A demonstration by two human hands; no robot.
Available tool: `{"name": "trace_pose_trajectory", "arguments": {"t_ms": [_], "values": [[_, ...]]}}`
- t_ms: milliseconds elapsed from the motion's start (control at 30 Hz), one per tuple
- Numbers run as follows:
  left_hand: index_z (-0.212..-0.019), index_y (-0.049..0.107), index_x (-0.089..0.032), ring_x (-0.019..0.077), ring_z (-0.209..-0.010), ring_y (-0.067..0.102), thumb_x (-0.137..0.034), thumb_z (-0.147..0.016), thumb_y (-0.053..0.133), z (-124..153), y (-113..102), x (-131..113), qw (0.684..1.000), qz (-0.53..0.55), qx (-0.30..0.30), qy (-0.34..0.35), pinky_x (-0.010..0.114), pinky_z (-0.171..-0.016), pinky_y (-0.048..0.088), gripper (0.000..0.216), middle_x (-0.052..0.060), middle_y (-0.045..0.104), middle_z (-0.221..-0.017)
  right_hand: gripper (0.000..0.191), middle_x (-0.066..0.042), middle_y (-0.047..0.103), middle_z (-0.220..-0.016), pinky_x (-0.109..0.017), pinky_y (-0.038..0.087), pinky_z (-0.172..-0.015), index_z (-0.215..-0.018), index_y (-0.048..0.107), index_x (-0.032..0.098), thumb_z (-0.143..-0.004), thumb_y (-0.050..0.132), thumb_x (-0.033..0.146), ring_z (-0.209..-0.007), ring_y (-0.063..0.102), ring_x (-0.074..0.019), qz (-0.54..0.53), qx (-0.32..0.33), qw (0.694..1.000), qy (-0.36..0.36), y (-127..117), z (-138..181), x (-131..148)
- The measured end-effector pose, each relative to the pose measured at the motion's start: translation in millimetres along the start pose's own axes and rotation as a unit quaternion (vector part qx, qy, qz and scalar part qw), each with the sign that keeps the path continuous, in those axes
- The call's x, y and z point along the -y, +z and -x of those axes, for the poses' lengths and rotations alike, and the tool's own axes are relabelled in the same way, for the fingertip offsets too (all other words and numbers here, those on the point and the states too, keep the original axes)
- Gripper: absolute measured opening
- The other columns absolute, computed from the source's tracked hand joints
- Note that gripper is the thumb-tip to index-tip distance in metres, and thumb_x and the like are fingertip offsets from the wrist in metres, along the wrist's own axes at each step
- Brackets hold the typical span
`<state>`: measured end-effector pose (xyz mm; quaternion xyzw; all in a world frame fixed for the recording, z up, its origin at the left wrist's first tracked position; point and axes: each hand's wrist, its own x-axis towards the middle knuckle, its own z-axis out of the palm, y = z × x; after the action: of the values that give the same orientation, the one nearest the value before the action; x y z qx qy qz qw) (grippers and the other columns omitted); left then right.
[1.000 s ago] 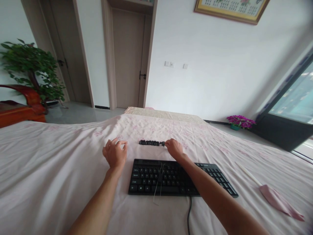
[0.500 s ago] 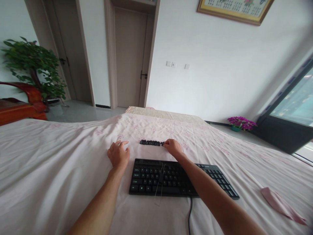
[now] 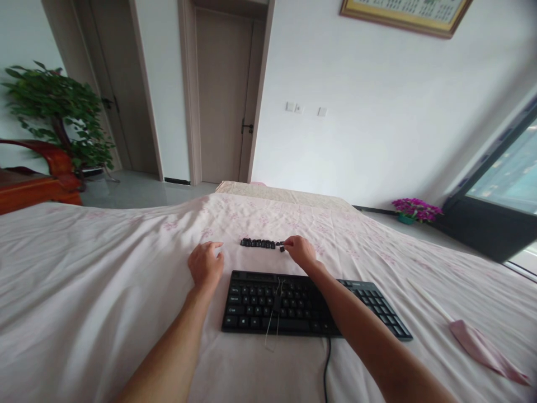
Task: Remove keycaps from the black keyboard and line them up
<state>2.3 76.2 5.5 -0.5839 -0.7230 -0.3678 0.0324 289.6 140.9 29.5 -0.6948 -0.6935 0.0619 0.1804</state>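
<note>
Closer in than the fingers lies the black keyboard (image 3: 251, 300), a wire tool (image 3: 277, 303) on top. The left hand (image 3: 206, 263) has its thumb and pointer apart and looks empty; the right hand (image 3: 300, 250) has its fingertips pinched together beside a loose black key (image 3: 282, 249), but I can't tell if they grip one. Just left of them sits a row of black keys (image 3: 258, 243), so this step seems to be handling little keys, and the next move needs a light, careful pinch.

The one camera sat on the person's head over the sheet's (image 3: 126, 252) near side, facing forward and down; the keyboard (image 3: 300, 314) lay near in view, and past the sheet's far edge stood the wall (image 3: 356, 123), well beyond.
</note>
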Motion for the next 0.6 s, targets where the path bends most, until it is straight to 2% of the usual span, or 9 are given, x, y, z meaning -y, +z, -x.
{"name": "trace_pose_trajectory", "arguments": {"t_ms": [167,333,600], "values": [[-0.100,0.068,-0.024,0.0237,-0.103,0.058,-0.018,-0.075,0.051,0.2,2.3,1.4,1.000,0.000,0.000,0.012,0.035,-0.094,0.040,0.031,0.004,0.068,-0.105,0.019,-0.002,0.071,-0.091,-0.024,0.039,-0.067,-0.091,0.074,0.026,-0.076,0.061,0.027,-0.085,0.062,-0.0190,-0.027,0.012,0.999,-0.015,0.8,1.0,0.9],[-0.100,0.069,-0.025,0.0229,-0.103,0.058,-0.018,-0.074,0.052,-0.3,4.0,1.7,1.000,0.001,0.003,0.009,0.034,-0.094,0.040,0.031,0.003,0.069,-0.105,0.019,-0.003,0.071,-0.084,-0.022,0.038,-0.059,-0.090,0.074,0.024,-0.078,0.061,0.032,-0.074,0.062,-0.0160,-0.058,0.014,0.998,0.003,3.1,-5.7,1.0],[-0.099,0.069,-0.024,0.0238,-0.102,0.058,-0.018,-0.074,0.051,-2.2,4.1,2.0,1.000,0.003,0.007,0.006,0.035,-0.092,0.041,0.031,0.004,0.069,-0.104,0.020,-0.004,0.071,-0.078,-0.022,0.038,-0.056,-0.088,0.074,0.022,-0.076,0.061,0.031,-0.068,0.062,-0.0151,-0.084,0.011,0.996,0.029,11.6,-13.3,5.0]]}}
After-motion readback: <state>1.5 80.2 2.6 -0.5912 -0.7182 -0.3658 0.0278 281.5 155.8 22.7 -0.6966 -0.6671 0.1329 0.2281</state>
